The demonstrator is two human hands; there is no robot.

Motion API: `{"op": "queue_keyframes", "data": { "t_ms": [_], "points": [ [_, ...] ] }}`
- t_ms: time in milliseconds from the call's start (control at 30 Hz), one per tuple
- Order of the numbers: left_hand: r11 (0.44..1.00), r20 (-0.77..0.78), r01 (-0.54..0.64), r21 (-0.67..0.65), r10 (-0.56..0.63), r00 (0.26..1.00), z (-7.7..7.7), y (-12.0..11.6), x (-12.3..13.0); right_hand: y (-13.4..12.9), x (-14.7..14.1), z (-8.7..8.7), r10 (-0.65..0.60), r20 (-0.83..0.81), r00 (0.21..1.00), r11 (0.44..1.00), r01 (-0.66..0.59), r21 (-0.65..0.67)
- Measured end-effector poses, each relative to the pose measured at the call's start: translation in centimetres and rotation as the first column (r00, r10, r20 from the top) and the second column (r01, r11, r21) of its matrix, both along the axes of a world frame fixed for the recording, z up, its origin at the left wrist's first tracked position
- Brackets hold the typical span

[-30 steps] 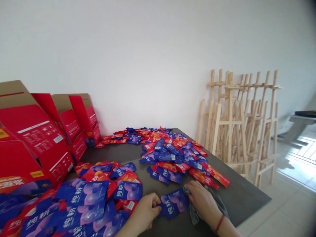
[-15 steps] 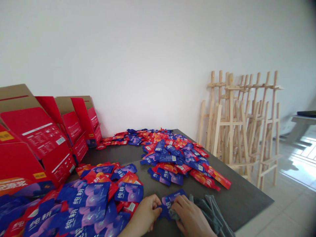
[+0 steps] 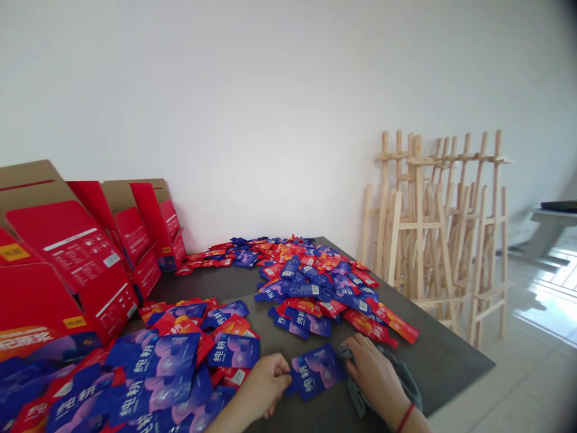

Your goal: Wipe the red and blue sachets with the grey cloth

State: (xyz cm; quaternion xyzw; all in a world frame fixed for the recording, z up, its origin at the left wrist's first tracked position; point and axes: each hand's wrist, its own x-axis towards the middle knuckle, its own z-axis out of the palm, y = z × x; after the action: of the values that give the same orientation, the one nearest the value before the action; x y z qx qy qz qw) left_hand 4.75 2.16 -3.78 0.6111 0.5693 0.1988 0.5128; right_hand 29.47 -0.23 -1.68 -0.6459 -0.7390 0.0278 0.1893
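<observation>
A blue pouch with purple fruit and white lettering (image 3: pixel 318 370) lies on the dark table at the front centre. My left hand (image 3: pixel 271 382) pinches the pouch's left end between thumb and fingers. At the pouch's right edge, my right hand (image 3: pixel 372 367) is closed on a grey-green cloth (image 3: pixel 408 382), part of which is bunched beneath the palm. A red string circles my right wrist. Just left of my left hand lies a pile of blue and red pouches (image 3: pixel 162 367).
Open red cardboard boxes (image 3: pixel 103 264) stand along the left side. Another heap of blue and red pouches (image 3: pixel 311 276) covers the table's far part. The table edge (image 3: pixel 464 373) runs along the right, with wooden easels (image 3: pixel 419 240) beyond it.
My right hand has moved right with the cloth, off the pouch, and the pouch's printed face is now uncovered. My left hand still pinches its left end.
</observation>
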Motion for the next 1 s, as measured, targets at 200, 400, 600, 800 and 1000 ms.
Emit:
{"op": "queue_keyframes", "data": {
  "t_ms": [200, 400, 600, 800, 1000],
  "points": [
    [1.0, 0.023, -0.009, 0.002, 0.009, 1.0, -0.3, 0.5, 0.1, -1.2, -3.5, 0.9, 0.147, -0.109, 0.983, 0.989, -0.144, 0.037],
    [1.0, 0.048, 0.015, -0.009, -0.014, 0.999, -0.5, 0.7, -0.3, -2.0, -7.4, 0.1, 0.348, -0.074, 0.934, 0.935, -0.352, -0.037],
    [1.0, 0.031, 0.015, -0.001, -0.015, 0.999, -0.9, 0.6, -0.3, -0.6, -4.0, -0.1, 0.118, -0.001, 0.993, 0.993, -0.118, -0.004],
    [0.88, -0.037, 0.041, 0.474, -0.027, 0.999, 0.9, -0.5, -0.5, 0.4, 0.5, 1.2, -0.03, 0.017, 0.999, 0.999, 0.029, 0.023],
    [0.345, -0.44, 0.44, 0.829, -0.083, 0.894, 3.5, -2.7, -1.1, -0.5, -0.2, 3.1, 0.007, -0.055, 0.998, 0.998, -0.003, 0.063]
  ]
}}
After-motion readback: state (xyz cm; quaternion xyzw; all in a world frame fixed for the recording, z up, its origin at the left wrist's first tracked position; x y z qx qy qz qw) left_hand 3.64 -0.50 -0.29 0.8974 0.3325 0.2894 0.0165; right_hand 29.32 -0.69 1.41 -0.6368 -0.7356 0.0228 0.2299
